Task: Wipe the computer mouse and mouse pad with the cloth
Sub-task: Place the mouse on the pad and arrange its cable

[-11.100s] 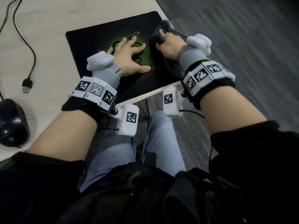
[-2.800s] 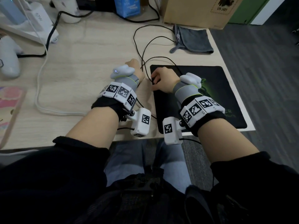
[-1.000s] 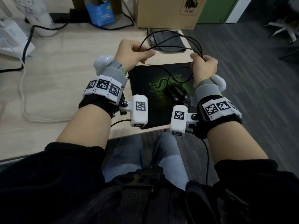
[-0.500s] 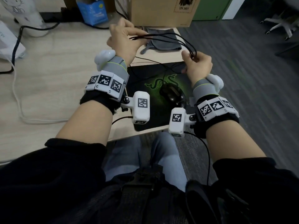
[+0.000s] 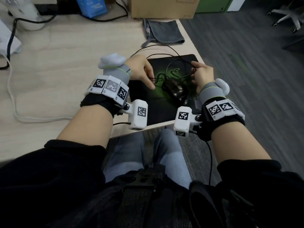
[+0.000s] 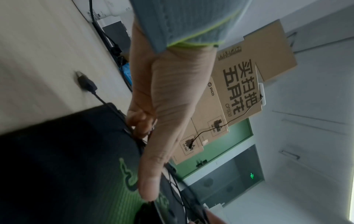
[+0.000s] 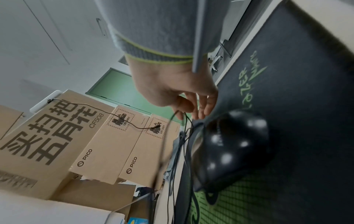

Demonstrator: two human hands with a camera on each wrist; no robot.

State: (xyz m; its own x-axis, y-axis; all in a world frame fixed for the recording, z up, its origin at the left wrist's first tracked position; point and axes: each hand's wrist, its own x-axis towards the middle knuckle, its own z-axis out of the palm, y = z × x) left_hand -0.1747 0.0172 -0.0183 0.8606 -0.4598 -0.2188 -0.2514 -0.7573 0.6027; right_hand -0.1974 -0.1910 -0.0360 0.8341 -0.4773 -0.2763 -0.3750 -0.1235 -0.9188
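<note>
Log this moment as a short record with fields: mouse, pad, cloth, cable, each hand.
mouse: black computer mouse sits on the mouse pad, near its front right
mouse pad: black with green logo, flat at the desk's front corner
cloth: grey cloth, untouched, lying behind the pad near the cardboard box
cable: black mouse cable looped above the pad
left hand: over the pad's left edge, fingers curled on cable strands
right hand: pinches the bunched cable loops
wiping: not begun

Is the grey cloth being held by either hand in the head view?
No, the grey cloth lies untouched on the desk beyond the mouse pad, apart from both hands.
</note>
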